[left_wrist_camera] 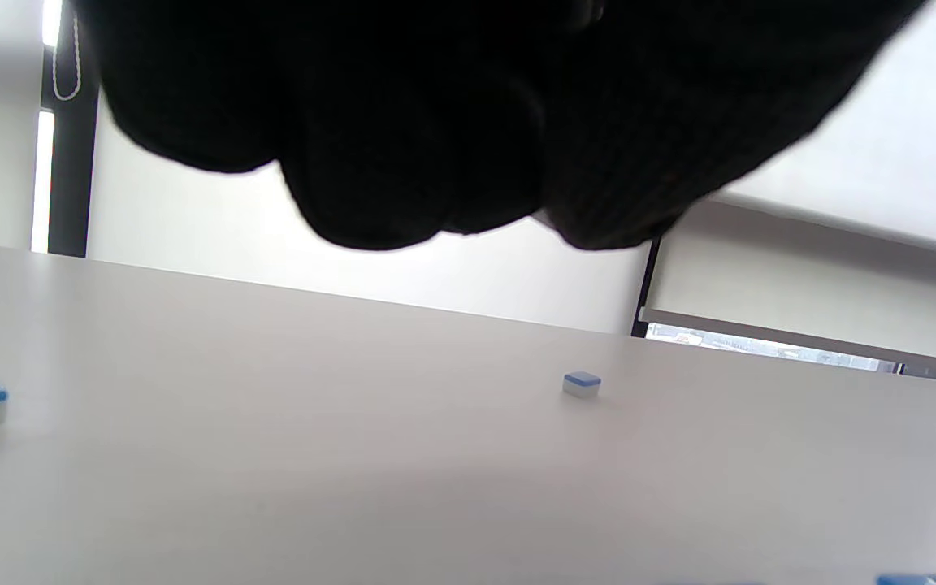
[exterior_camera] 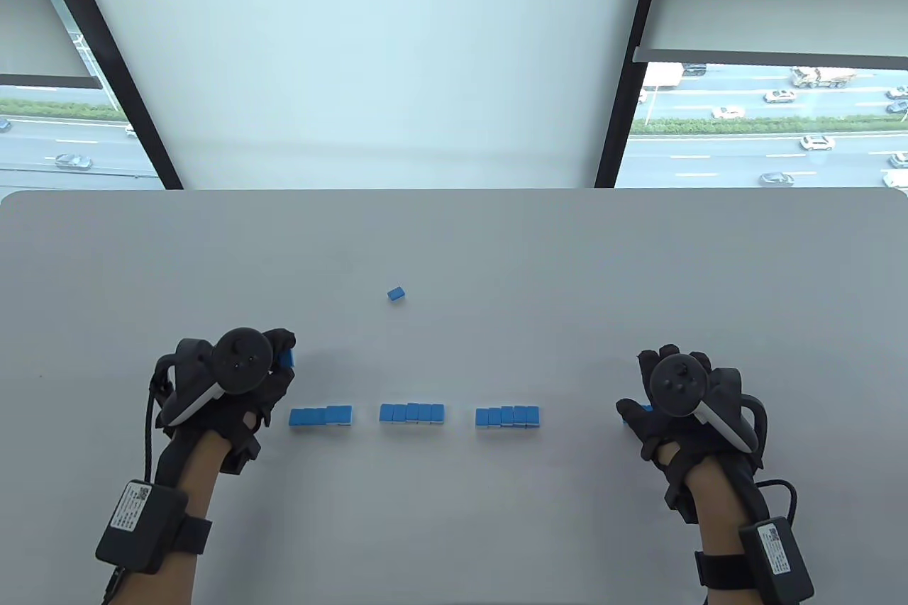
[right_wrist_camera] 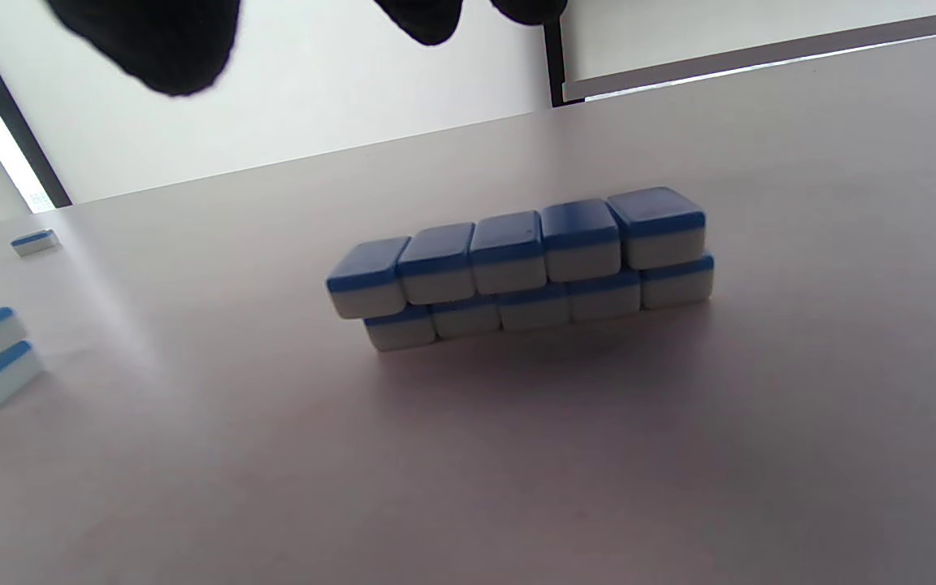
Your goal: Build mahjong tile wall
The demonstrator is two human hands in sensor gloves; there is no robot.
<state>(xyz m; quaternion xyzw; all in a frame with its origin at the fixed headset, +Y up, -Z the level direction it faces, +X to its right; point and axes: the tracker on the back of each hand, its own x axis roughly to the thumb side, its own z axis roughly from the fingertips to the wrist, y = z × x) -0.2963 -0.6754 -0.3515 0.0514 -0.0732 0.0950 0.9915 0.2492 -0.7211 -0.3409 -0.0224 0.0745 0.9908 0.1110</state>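
Left hand [exterior_camera: 237, 378] pinches a tile [exterior_camera: 286, 358]; right hand [exterior_camera: 674, 399] rests relaxed over another tile [exterior_camera: 644, 410]. Three tile stacks [exterior_camera: 428, 415] on the worktop [exterior_camera: 454, 243], stray tile [exterior_camera: 396, 293] beyond. Hard, slick, light: grip short ends.

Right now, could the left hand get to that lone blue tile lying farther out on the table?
Probably yes: bare table lies between the left hand and the lone tile. But its fingers seem to hold another blue tile already.
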